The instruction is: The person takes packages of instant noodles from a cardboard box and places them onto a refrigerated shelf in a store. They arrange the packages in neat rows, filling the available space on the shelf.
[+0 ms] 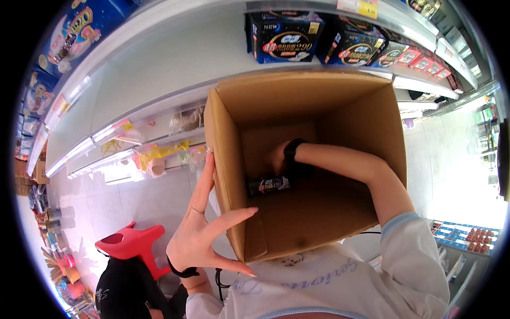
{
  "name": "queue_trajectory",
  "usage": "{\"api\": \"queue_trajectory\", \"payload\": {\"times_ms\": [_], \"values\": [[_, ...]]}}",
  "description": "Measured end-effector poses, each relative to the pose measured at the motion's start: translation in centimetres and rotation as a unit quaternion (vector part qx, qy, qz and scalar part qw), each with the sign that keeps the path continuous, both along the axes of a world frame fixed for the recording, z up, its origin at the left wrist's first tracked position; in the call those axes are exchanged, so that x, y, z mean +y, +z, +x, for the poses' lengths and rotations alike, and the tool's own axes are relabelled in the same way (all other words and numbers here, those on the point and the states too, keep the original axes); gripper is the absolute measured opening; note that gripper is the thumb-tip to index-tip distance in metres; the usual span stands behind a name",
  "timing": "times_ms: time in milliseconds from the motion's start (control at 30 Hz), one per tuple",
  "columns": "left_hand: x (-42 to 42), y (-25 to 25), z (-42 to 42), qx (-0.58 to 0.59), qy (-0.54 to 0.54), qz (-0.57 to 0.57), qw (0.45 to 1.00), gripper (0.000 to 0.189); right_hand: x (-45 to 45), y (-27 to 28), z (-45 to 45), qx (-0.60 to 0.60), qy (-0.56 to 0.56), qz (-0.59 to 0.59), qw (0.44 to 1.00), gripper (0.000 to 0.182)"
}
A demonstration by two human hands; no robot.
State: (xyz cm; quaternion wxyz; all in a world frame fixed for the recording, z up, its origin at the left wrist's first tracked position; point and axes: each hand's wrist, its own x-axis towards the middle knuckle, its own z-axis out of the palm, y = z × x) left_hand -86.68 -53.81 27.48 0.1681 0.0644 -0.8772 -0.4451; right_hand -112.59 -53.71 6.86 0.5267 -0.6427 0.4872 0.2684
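Note:
A deep open cardboard box (303, 79) is tilted in front of my chest, its opening facing me. My left hand (203, 235) steadies its left side, fingers spread, with one finger along the outside and the thumb side over the rim. My right arm reaches inside, and my right hand (279, 157) is near the bottom in shadow, above a dark pack of sanitary pads (269, 185). Whether the right hand grips anything is hidden by the dimness and the wrist band.
Behind the box, a shelf (159, 48) holds dark blue pad packs (287, 40) and pink packs (426, 63). Lower shelves hold plastic-wrapped items. At lower left, a person in black (123, 287) is beside a red plastic stool (135, 243) on the tiled floor.

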Motion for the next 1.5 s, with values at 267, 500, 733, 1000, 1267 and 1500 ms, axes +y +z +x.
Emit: {"api": "queue_trajectory", "payload": {"times_ms": [267, 500, 733, 1000, 1267, 1500], "values": [[-0.7, 1.3, 0.0, -0.022, 0.004, -0.021, 1.000, 0.060, 1.8, 20.5, 5.3, -0.033, 0.103, -0.463, 0.880, 0.011], [-0.3, 1.6, 0.5, -0.004, 0.010, -0.043, 0.999, 0.053, 4.4, 36.5, -1.3, 0.049, -0.132, -0.831, 0.538, 0.018], [0.0, 2.1, 1.2, -0.012, 0.011, -0.067, 0.998, 0.057, -4.2, 36.0, -7.2, 0.096, -0.071, -0.924, 0.363, 0.052], [-2.6, 4.6, 2.1, -0.090, 0.106, -0.029, 0.990, 0.103, -1.8, 36.7, -3.3, 0.031, -0.129, -0.915, 0.381, 0.044], [-5.6, 4.2, -4.2, -0.033, 0.195, -0.121, 0.973, 0.081, 8.4, 35.2, -2.7, -0.227, -0.072, -0.757, 0.608, 0.042], [-6.6, -0.8, -4.4, 0.022, 0.169, 0.119, 0.978, 0.064, 5.8, 27.3, -0.7, -0.017, -0.027, -0.532, 0.846, 0.020]]}}
